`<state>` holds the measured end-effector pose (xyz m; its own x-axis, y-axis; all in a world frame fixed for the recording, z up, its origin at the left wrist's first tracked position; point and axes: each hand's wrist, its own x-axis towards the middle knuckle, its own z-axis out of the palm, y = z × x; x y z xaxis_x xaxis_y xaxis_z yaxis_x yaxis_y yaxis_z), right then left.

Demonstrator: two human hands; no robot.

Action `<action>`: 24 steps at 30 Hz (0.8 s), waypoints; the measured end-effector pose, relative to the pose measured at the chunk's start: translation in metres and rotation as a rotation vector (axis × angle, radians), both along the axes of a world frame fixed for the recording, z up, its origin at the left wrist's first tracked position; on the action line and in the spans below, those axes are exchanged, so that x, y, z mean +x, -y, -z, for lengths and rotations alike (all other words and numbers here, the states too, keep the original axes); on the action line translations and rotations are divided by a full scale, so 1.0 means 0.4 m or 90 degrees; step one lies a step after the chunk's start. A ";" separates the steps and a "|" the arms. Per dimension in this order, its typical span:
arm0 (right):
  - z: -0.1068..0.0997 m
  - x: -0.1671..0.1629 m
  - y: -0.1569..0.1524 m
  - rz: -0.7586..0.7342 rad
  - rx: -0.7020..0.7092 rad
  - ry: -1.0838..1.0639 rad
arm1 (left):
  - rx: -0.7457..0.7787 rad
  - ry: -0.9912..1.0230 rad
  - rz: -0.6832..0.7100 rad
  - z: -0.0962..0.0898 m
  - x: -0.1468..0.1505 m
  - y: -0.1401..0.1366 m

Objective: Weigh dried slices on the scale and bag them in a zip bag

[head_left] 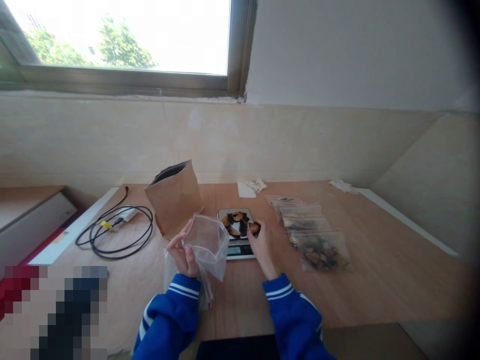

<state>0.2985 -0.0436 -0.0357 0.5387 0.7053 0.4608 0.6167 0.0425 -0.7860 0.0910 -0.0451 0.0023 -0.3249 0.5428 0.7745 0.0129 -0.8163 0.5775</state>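
While the left hand pinches an open clear zip bag just left of the scale, fingers closed on the bag's edge, the right hand rests at the scale's right side, fingertips closed on a dark dried piece at the pan edge. Step looks like weigh-and-bag: portion on the scale, bag held ready. Next move likely calls for keeping the bag mouth wide and carrying pieces across without spilling. More dried pieces sit on the scale pan. Right of the scale, filled zip bags lie in a row; behind-left of it, a brown paper pouch stands open. Far left, a coiled black cable. Wooden tabletop, beige tiled wall, window above.
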 end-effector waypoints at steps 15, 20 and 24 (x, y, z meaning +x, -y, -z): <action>-0.200 -0.045 0.020 -0.138 0.079 -0.197 | -0.029 -0.031 0.006 0.019 -0.007 -0.012; -0.338 -0.151 0.067 -0.358 0.076 -0.159 | -0.028 -0.038 0.029 0.027 -0.007 -0.015; -0.355 -0.194 0.091 -0.427 0.070 -0.018 | -0.058 -0.035 0.030 0.033 -0.010 -0.013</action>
<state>0.2210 -0.0798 0.1062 0.0139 0.8407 0.5414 0.4073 0.4897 -0.7709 0.0868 -0.0398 -0.0109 -0.2553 0.6251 0.7377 0.0099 -0.7612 0.6484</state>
